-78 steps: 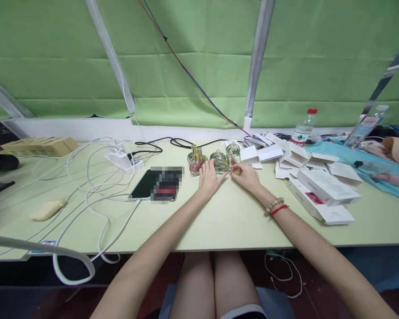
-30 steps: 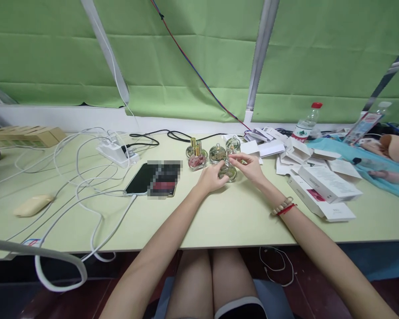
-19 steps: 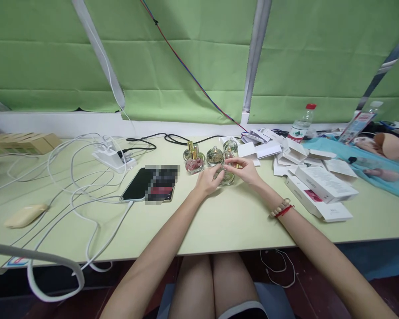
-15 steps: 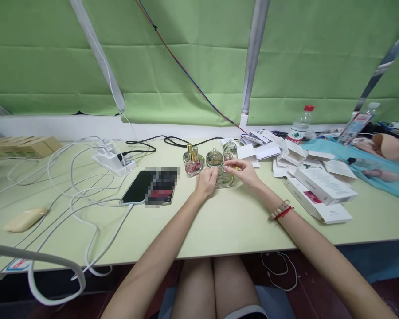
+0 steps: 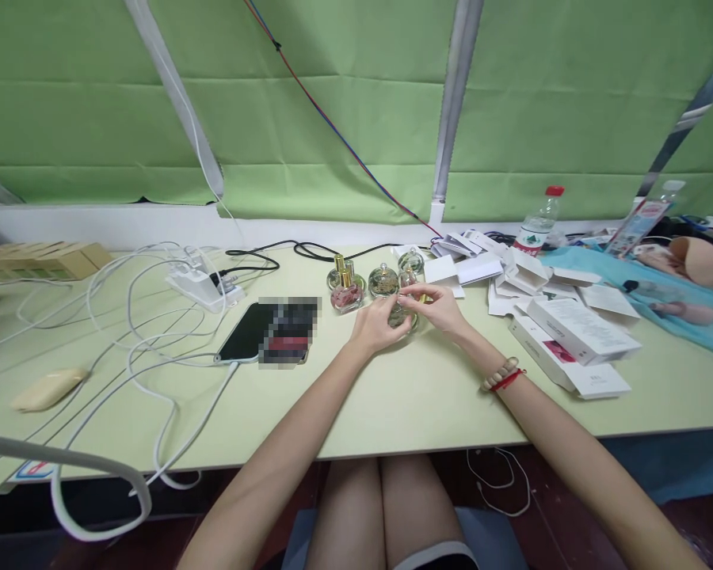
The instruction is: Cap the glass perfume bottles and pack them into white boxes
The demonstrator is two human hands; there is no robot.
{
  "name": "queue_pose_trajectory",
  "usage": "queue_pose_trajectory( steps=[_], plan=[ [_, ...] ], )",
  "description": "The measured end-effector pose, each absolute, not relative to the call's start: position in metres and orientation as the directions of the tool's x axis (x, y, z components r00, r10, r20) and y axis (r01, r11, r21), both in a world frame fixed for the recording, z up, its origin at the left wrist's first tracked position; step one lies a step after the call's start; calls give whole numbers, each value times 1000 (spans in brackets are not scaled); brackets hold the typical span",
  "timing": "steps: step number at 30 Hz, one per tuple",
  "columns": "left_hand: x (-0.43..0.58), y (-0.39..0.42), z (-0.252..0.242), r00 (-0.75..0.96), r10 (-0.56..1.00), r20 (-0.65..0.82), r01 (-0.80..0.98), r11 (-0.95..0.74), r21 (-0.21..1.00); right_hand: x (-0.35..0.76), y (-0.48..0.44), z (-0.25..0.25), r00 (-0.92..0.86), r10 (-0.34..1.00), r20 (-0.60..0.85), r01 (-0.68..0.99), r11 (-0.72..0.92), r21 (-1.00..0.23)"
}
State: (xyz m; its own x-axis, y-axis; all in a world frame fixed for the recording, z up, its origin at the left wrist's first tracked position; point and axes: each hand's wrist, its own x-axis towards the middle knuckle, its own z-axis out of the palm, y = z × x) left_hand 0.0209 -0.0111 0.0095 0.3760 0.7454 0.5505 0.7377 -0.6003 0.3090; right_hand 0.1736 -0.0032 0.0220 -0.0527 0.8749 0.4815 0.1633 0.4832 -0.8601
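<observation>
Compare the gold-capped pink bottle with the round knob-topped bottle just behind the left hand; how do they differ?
Colour: the pink bottle looks pink, while the round bottle looks greenish.
Top: the pink bottle has a narrow gold cap, the round bottle a small clear knob.
Place: the pink bottle stands left of the round bottle.
Both stand upright and look like glass.

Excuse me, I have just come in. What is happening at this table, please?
A person sits at the table, with both hands at a small glass container. The left hand holds it around the side; the right hand has its fingertips together near the top, but what they pinch is unclear. Close by stand a pink-filled bottle and a lidded round jar.
</observation>
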Motion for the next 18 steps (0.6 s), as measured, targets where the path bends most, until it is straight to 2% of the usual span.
queue_pose_trajectory(
  steps=[18],
  plan=[
    [21,-11,10,382,762,523,748,-587,310,180,-1,19,-85,860,504,202,510,-836]
  ],
)
